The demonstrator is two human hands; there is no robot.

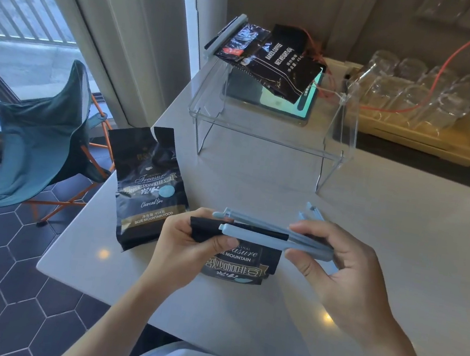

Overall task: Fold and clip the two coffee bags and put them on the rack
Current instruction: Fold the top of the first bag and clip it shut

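A black coffee bag (pixel 242 264) stands near the table's front edge with its top folded over. My left hand (pixel 186 243) pinches the left end of that fold. My right hand (pixel 344 270) holds a pale blue clip (pixel 265 234) by its hinge end; the clip's two arms gape apart around the fold. A second black coffee bag (pixel 150 187), its top unfolded, lies flat at the left. On the clear acrylic rack (pixel 266 137) at the back lies another dark coffee bag (pixel 276 60) with a grey clip (pixel 225 34) on its top.
Another pale blue clip (pixel 312 213) lies on the table behind my right hand. A tablet (pixel 293 108) sits under the rack. A tray of glasses (pixel 412 93) stands at the back right. A teal folding chair (pixel 44 140) stands left of the table.
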